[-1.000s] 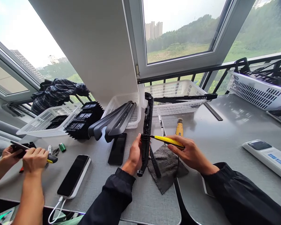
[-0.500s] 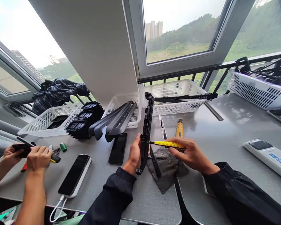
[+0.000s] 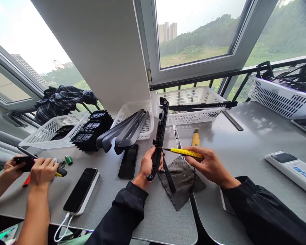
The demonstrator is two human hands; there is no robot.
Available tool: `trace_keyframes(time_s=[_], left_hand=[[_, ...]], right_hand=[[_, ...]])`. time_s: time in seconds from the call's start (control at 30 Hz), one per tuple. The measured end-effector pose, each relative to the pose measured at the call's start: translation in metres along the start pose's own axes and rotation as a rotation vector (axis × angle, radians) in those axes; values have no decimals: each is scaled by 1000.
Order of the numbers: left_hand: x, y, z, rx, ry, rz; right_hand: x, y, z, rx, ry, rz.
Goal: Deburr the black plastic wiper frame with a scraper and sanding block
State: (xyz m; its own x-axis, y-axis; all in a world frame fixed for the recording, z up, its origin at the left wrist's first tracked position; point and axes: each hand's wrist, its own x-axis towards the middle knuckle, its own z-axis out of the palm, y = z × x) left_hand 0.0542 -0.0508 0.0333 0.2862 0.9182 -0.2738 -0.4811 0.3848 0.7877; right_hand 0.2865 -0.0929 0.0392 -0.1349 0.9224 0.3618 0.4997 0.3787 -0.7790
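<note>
The black strip [image 3: 160, 136] is long, narrow and ribbed, standing near upright above the table [image 3: 112, 197]. It has tilted and risen slightly since 0.5 s ago. The left hand [image 3: 148, 165] clasps its lower end; the right hand [image 3: 206, 163] pinches a yellow knife [image 3: 187, 153], tip touching the strip.

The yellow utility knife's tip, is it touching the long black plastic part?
Touching: in the head view, the yellow utility knife in the right hand meets the black plastic part with no gap visible.
</note>
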Motion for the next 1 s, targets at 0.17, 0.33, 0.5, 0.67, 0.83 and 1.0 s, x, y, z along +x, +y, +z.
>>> trace_keyframes(time_s=[0.17, 0.33, 0.5, 0.67, 0.83, 1.0], left_hand=[[-1, 2, 1, -18, -19, 5], [-2, 5, 2, -27, -1, -24], [-3, 6, 2, -19, 28, -40], [-3, 8, 3, -31, 36, -49], [-3, 9, 3, -60, 6, -49], [-4, 10, 2, -31, 15, -37]], right_hand=[[-1, -4, -2, 27, -37, -9], [1, -5, -4, 59, -61, 21], [1, -11, -5, 140, -241, 9], [0, -12, -7, 138, -239, 10], [-1, -9, -8, 132, -234, 35], [-1, -8, -3, 63, -137, 45]])
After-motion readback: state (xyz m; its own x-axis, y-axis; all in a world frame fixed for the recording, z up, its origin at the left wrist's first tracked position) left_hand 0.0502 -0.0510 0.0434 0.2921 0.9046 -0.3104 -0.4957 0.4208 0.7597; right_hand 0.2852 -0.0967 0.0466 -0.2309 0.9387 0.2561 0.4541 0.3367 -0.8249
